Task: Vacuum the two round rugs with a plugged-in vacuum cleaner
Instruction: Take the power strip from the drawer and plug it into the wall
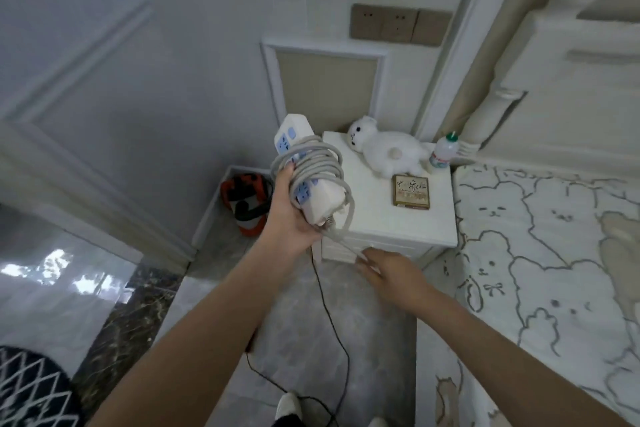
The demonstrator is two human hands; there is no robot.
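Note:
My left hand [291, 215] grips a white power strip [304, 177] with blue sockets, its grey cable wound around it in loops. My right hand [388, 270] is lower and to the right, pinching the loose end of that grey cable [346, 246] in front of the nightstand. An orange and black vacuum cleaner [247, 199] sits on the floor in the corner behind my left hand. Its thin black cord [332, 326] trails over the floor toward my feet. The edge of a black rug with a white lattice pattern [31, 388] shows at the bottom left.
A white nightstand [433, 215] carries a white plush toy [388, 149], a small box [411, 191] and a plastic bottle [444, 152]. Wall sockets [398, 24] sit above it. A bed with a bear-print cover [554, 253] fills the right side.

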